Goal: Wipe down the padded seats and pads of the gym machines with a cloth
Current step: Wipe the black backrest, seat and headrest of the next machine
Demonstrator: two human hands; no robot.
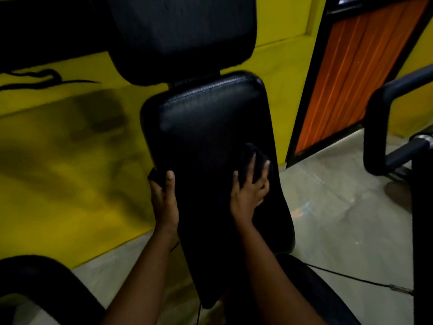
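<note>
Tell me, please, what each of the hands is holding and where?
The left hand grips the back pad by its left edge; the right hand presses a dark cloth against the pad's face.

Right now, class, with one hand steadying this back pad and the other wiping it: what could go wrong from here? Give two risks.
1. The dark cloth under the right hand is bunched near the back pad's right edge, so strokes may miss the pad's upper part and the head pad.
2. The left hand grips only the pad's left edge; hard pressure could make that grip slip.
</note>
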